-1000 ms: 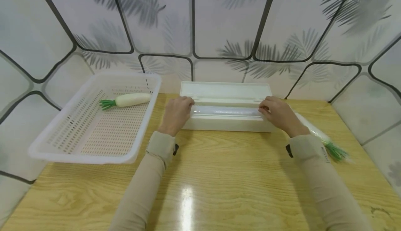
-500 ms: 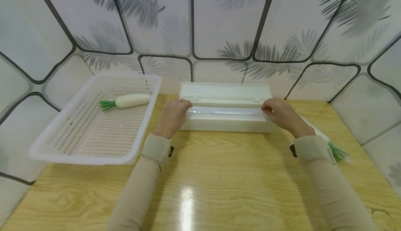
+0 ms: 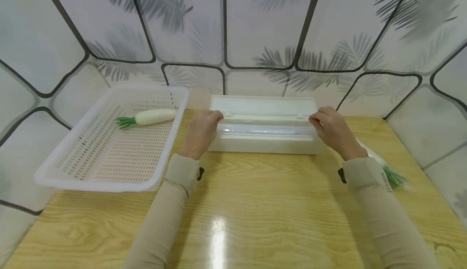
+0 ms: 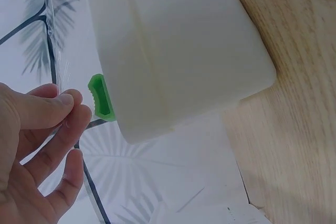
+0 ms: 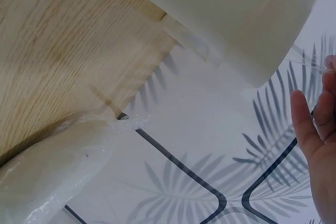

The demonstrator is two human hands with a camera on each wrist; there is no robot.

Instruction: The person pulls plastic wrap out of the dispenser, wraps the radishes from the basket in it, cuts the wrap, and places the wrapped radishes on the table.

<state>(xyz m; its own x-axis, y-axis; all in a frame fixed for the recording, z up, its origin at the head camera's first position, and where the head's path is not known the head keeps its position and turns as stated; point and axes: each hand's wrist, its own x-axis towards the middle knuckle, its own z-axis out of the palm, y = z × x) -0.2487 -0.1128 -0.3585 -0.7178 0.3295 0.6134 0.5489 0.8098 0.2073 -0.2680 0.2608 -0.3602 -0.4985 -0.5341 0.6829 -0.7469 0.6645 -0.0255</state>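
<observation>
A white cling film box (image 3: 262,146) stands mid-table against the wall, its lid (image 3: 262,105) raised. Clear cling film (image 3: 268,130) spans the box between both hands. With thumb and index finger, my left hand (image 3: 202,131) pinches the film's left corner; in the left wrist view the film (image 4: 59,56) hangs from those fingertips, beside a green end piece (image 4: 102,99). Just beyond the box's right end, my right hand (image 3: 335,133) pinches the film's other corner. Only part of that hand (image 5: 321,129) shows in the right wrist view, with its fingertips partly cut off.
At the left, a white perforated basket (image 3: 158,175) holds a white radish (image 3: 155,117) with green stems. Another radish (image 3: 373,154), wrapped in film, lies right of the box, partly behind the right forearm. A patterned wall (image 3: 255,29) borders the wooden table (image 3: 262,204) at the back.
Both hands have moved slightly apart and up, the right one rightward past the box's end. The film between them is drawn wider. Box, basket and radishes stay in place.
</observation>
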